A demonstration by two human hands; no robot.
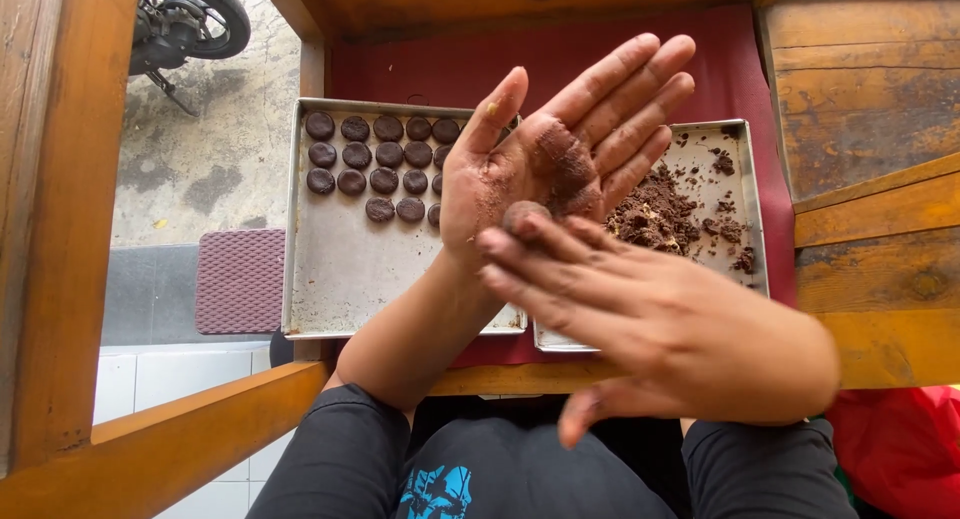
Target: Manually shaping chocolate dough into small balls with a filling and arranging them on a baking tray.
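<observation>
My left hand (560,149) is raised palm up with its fingers spread, smeared with dark brown crumbs. A small brown dough ball (523,215) rests at the heel of that palm. My right hand (670,324) lies flat across it, its fingertips pressing on the ball, so the ball sits between both hands. Below the hands, a metal tray (340,269) on the left carries several dark round flattened pieces (370,154) in rows at its far end. A second metal tray (752,194) on the right holds a heap of crumbly dark dough (655,214).
Both trays sit on a dark red cloth (640,49) over a wooden table (870,89). Wooden beams (60,209) frame the left side. On the ground to the left lie a maroon mat (240,279) and part of a motorcycle (185,24).
</observation>
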